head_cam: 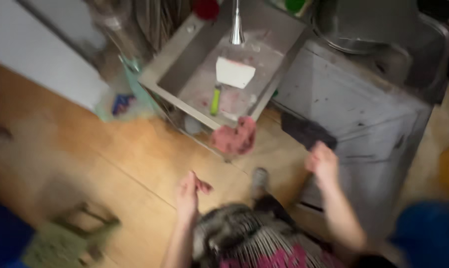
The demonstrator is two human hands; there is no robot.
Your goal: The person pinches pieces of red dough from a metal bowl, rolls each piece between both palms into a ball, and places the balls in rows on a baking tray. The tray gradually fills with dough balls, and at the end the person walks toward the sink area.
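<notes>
The right hand is gripping a dark cloth against the grey cabinet; the left hand is hanging loosely curled, empty, near the pink rag draped over the sink edge.

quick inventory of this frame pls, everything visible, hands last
Grey metal sink: 1, grey, upper centre.
White rectangular board: 1, white, inside sink.
Green-handled tool: 1, green, in sink below board.
Metal faucet spout: 1, silver, above sink.
Pink crumpled cloth: 1, pink, sink's front corner.
Grey cabinet: 1, grey, right of sink.
Green stool: 1, green, lower left floor.
Dark flat blade-like object: 1, black, in right hand; blurred.
Left hand: empty, open.
Right hand: gripping dark object.
</notes>
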